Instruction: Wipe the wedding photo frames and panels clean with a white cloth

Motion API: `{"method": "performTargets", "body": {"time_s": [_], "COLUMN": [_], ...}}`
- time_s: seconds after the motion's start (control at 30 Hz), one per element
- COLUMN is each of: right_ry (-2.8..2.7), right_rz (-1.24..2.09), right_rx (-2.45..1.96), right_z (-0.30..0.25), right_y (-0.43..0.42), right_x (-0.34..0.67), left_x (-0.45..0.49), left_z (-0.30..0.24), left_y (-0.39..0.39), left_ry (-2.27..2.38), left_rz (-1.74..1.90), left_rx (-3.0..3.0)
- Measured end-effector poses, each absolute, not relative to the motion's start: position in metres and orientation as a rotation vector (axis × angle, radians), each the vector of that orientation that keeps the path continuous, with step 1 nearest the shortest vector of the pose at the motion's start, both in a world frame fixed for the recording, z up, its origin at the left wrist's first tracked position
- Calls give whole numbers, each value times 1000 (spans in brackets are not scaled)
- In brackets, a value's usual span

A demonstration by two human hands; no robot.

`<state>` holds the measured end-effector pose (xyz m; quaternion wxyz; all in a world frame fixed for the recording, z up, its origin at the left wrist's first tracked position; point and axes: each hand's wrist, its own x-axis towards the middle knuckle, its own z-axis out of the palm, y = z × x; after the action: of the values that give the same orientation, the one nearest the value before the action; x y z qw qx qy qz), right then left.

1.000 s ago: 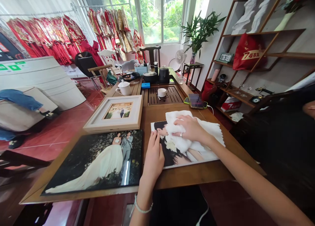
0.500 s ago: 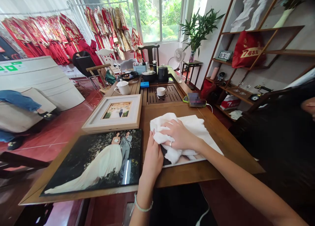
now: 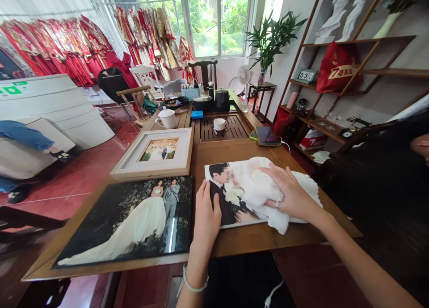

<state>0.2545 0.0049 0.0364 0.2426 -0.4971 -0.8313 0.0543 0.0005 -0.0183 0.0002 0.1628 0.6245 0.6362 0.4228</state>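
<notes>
A wedding photo panel (image 3: 226, 207) lies flat on the wooden table near its front edge. My left hand (image 3: 207, 212) grips the panel's left edge, thumb on the picture and fingers along the side. On the panel's right half a crumpled white cloth (image 3: 259, 185) is pressed down under my right hand (image 3: 290, 194), whose fingers bend over it. The cloth hides much of the picture, and one corner hangs past the lower edge. Left of my left hand lies a larger dark wedding photo (image 3: 134, 223); behind that is a pale framed picture (image 3: 152, 154).
Farther back on the table stand a lidded white mug (image 3: 166, 119), a small white cup (image 3: 219, 124) on a slatted tea tray (image 3: 234, 131), and a dark kettle (image 3: 221, 100). A phone (image 3: 268, 136) with a cable lies at the right edge. Someone's leg (image 3: 27, 136) shows at left.
My right hand has slid to the right with the cloth, uncovering the left part of the photo panel. My left hand stays at the panel's left edge.
</notes>
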Motion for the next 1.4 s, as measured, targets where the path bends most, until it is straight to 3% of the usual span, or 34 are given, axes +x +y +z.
{"method": "performTargets", "body": {"time_s": [0.47, 0.8, 1.23, 1.4], "right_ry": [-2479, -2558, -2231, -2203], "right_rz": [252, 363, 112, 58], "right_rx": [-1159, -826, -1305, -1425], "right_z": [58, 61, 38, 31], "right_y": [71, 2, -16, 9], "right_x": [146, 162, 252, 277], "left_x": [0, -3, 7, 8], "left_z": [16, 13, 30, 25], "left_y": [-22, -22, -26, -20], "left_ry": [1635, 1563, 1613, 1703], "left_rz": [1305, 1266, 1321, 1085], "left_rx": [1519, 1382, 1891, 2050]}}
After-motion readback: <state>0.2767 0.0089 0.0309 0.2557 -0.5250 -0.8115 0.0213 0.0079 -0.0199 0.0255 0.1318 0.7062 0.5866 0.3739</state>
